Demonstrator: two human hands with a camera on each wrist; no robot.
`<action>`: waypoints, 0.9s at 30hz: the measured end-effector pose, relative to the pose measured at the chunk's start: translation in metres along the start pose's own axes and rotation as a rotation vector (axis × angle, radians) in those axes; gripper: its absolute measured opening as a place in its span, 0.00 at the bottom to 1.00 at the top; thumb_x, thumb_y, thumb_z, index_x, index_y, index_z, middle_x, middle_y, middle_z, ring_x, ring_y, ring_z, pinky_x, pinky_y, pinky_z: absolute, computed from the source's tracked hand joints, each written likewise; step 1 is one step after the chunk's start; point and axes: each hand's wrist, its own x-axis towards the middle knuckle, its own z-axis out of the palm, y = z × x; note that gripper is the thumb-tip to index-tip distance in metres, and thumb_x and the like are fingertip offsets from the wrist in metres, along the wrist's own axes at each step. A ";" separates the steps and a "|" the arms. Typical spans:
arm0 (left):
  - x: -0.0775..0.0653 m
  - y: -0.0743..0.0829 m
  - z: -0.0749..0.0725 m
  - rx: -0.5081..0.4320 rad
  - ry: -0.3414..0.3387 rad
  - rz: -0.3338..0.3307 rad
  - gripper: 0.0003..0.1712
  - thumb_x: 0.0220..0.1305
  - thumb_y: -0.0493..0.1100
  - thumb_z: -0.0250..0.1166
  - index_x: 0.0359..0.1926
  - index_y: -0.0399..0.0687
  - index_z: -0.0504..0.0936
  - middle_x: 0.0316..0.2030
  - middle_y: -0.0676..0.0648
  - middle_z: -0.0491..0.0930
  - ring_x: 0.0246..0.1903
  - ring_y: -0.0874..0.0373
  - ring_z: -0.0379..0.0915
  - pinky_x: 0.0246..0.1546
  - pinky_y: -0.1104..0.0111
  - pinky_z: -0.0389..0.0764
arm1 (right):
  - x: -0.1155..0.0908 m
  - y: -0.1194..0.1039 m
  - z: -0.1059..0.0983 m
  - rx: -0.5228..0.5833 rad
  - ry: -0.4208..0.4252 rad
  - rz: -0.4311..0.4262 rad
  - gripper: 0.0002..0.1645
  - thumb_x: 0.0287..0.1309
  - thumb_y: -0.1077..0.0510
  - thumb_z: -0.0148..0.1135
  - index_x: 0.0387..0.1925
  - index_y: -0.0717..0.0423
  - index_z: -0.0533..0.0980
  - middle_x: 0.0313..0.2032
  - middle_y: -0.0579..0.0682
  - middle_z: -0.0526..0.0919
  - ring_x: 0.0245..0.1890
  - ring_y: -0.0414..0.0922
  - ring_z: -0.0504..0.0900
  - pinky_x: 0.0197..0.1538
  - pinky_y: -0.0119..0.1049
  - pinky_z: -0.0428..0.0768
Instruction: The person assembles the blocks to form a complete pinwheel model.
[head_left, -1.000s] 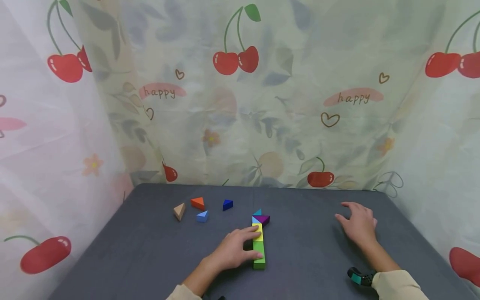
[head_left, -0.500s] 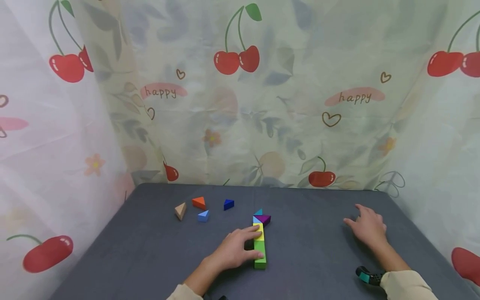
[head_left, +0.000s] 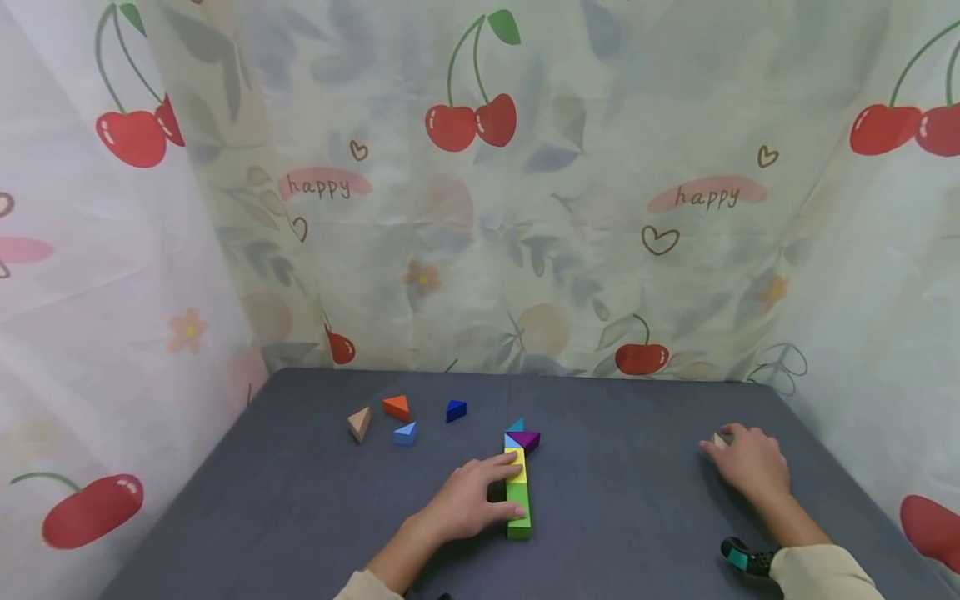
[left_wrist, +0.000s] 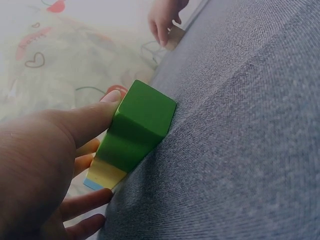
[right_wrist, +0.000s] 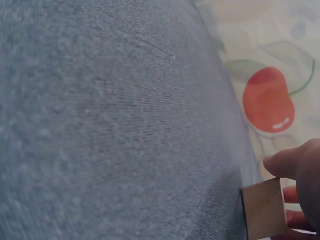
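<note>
My left hand (head_left: 468,498) rests on a row of blocks at the middle of the table. Its thumb presses on the green block (head_left: 519,528), and a finger lies on the yellow block (head_left: 517,478) beyond it. A light blue piece (head_left: 511,441), a purple triangular block (head_left: 528,441) and a teal triangular block (head_left: 516,426) continue the row at its far end. Over at the right, my right hand (head_left: 752,467) holds a plain wooden block (right_wrist: 264,210) between thumb and fingers. In the head view mostly hidden by the hand, that block shows only a pale corner.
Loose triangular blocks lie at the back left: a wooden one (head_left: 360,424), an orange one (head_left: 396,407), a light blue one (head_left: 405,433) and a dark blue one (head_left: 456,410). A patterned curtain (head_left: 480,208) encloses the grey table (head_left: 615,500).
My right hand has moved slightly to the right, and its spread fingers have closed on the wooden block, whose corner now shows. The left hand and the block row stay put.
</note>
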 end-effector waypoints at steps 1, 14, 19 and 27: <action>0.000 0.000 0.000 0.000 -0.001 0.001 0.36 0.58 0.65 0.66 0.66 0.61 0.74 0.68 0.60 0.64 0.64 0.49 0.62 0.62 0.46 0.61 | 0.000 0.000 -0.001 0.002 -0.003 0.002 0.35 0.63 0.44 0.60 0.55 0.73 0.71 0.47 0.74 0.75 0.44 0.69 0.73 0.41 0.60 0.71; 0.002 -0.001 0.001 0.004 0.006 0.017 0.37 0.58 0.67 0.65 0.66 0.60 0.74 0.68 0.59 0.65 0.63 0.49 0.63 0.61 0.46 0.62 | -0.002 -0.002 -0.011 -0.002 -0.060 0.011 0.32 0.58 0.46 0.67 0.50 0.71 0.75 0.43 0.69 0.79 0.37 0.59 0.78 0.38 0.54 0.74; 0.002 -0.001 0.003 -0.001 0.005 0.016 0.37 0.58 0.67 0.65 0.66 0.60 0.74 0.68 0.59 0.65 0.63 0.49 0.63 0.61 0.46 0.62 | -0.002 0.000 -0.011 0.018 -0.058 -0.014 0.29 0.59 0.47 0.67 0.48 0.70 0.76 0.41 0.67 0.80 0.35 0.56 0.77 0.37 0.53 0.74; 0.000 -0.002 0.002 -0.012 0.008 0.019 0.37 0.58 0.66 0.66 0.66 0.59 0.74 0.68 0.59 0.65 0.63 0.48 0.63 0.61 0.46 0.61 | -0.006 -0.011 -0.010 0.078 0.026 -0.116 0.27 0.60 0.48 0.65 0.47 0.69 0.78 0.39 0.64 0.81 0.36 0.57 0.78 0.37 0.53 0.74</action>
